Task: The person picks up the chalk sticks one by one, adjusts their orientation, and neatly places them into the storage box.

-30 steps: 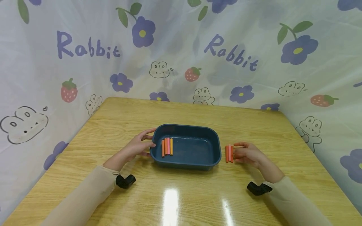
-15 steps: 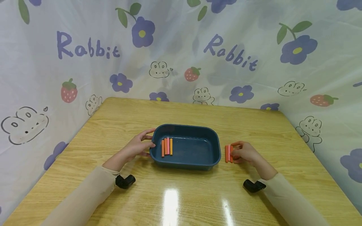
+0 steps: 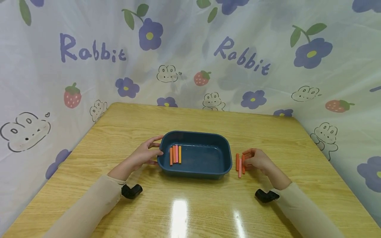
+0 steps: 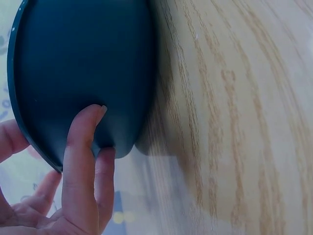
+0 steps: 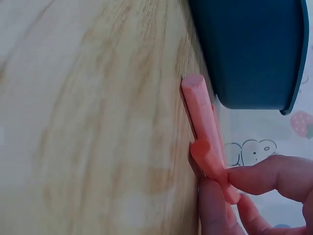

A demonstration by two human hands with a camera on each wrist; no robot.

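My left hand (image 3: pixel 146 152) spreads its fingers against the left end of a dark blue rectangular tub (image 3: pixel 196 173). In the left wrist view, two fingertips touch the tub's outer wall (image 4: pixel 83 58) and another is at its rim. Right of the tub, my right hand (image 3: pixel 258 160) pinches an orange-red chalk stick (image 5: pixel 208 159) between thumb and fingers, low over the table. Beside it lies a pink chalk stick (image 3: pixel 240 168), its near end sticking out toward me. Left of that is another orange-red chalk stick (image 3: pixel 237 162).
Inside the tub, several chalk sticks (image 3: pixel 176 154) in orange, pink and yellow lie side by side at the left end. The wooden table (image 3: pixel 208 205) ends at a patterned curtain (image 3: pixel 184 43) behind and at both sides. Black wrist mounts (image 3: pixel 267 196) stick out below the sleeves.
The right hand has moved left and taken hold of the rightmost chalk stick. The pink chalk stick has slid toward me, and the row has loosened. The left hand and tub have stayed put.
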